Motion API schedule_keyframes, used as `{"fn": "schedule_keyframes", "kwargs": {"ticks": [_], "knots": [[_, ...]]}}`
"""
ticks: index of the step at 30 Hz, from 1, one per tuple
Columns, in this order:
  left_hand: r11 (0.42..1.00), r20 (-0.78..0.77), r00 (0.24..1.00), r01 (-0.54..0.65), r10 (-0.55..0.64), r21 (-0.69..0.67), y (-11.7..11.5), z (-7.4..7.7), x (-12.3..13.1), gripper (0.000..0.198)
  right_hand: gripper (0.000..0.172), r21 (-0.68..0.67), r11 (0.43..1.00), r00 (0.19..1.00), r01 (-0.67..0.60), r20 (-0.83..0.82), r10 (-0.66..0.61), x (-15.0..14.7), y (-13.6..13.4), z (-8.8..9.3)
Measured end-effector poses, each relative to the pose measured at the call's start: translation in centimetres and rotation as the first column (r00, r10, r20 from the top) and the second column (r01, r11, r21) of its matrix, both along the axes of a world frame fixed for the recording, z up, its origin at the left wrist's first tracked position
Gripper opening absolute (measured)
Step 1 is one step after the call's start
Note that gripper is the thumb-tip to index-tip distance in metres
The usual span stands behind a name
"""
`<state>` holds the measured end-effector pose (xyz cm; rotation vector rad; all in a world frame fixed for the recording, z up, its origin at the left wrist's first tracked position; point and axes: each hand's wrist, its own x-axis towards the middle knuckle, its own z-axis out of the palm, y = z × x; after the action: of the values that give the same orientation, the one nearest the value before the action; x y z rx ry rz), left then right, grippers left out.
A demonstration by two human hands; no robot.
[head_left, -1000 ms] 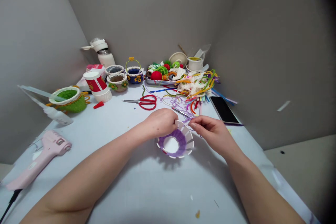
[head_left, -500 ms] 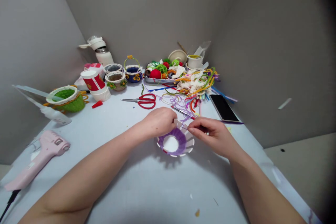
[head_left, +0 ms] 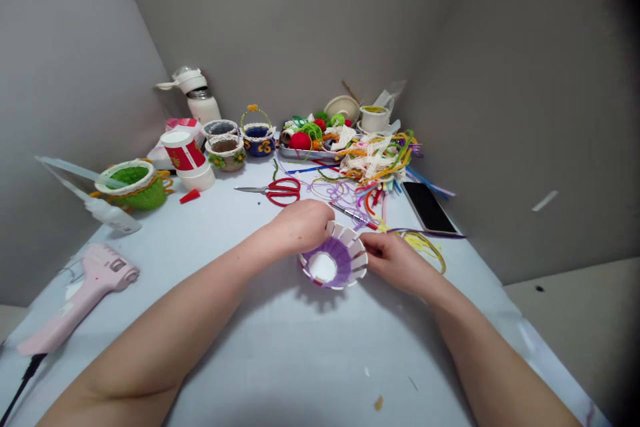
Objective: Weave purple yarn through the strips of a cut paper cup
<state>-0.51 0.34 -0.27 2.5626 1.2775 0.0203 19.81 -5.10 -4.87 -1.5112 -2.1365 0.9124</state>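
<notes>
A paper cup (head_left: 358, 260) with its wall cut into upright strips sits low in front of me, purple yarn woven round its lower part and a white bottom showing inside. My left hand (head_left: 313, 223) is closed on the cup's far left rim. At the cup's right side my right hand (head_left: 387, 255) has its fingers pinched together against the outside of the strips. The purple strand it works with is mostly hidden behind the fingers. Loose purple yarn (head_left: 345, 195) lies tangled just beyond the cup, with a pen (head_left: 350, 213) across it.
Red-handled scissors (head_left: 283, 192) lie beyond my left hand. A pink glue gun (head_left: 85, 297), glue bottle (head_left: 113, 213) and green basket (head_left: 145, 197) are at left. Stacked paper cups (head_left: 187, 160), small baskets and a tray of yarn (head_left: 310, 153) stand behind. A phone (head_left: 430, 207) lies right.
My right hand has moved from the cup's far rim down to its right outer side. The strand stretched at the rim no longer shows. My left hand stays on the cup.
</notes>
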Motion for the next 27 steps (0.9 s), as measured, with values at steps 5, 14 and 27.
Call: {"fn": "schedule_keyframes", "kwargs": {"ticks": [5,14,27], "knots": [[0.991,-0.029,0.996,0.077,-0.08,-0.105,-0.2,1.0,-0.8,0.026,0.02,-0.023,0.999,0.996,-0.034,-0.081,0.032,-1.3,-0.2,-0.8],[0.976,0.087,0.975,0.211,-0.205,-0.056,-0.2,0.0,0.4,0.014,0.018,0.045,0.999,0.997,-0.026,-0.071,0.029,-2.0,-0.2,-1.3],[1.0,0.024,0.999,0.024,-0.024,0.002,0.1,-0.3,0.2,0.02,0.028,0.04,0.993,0.974,0.111,-0.203,-0.101,1.6,0.0,1.4]]}}
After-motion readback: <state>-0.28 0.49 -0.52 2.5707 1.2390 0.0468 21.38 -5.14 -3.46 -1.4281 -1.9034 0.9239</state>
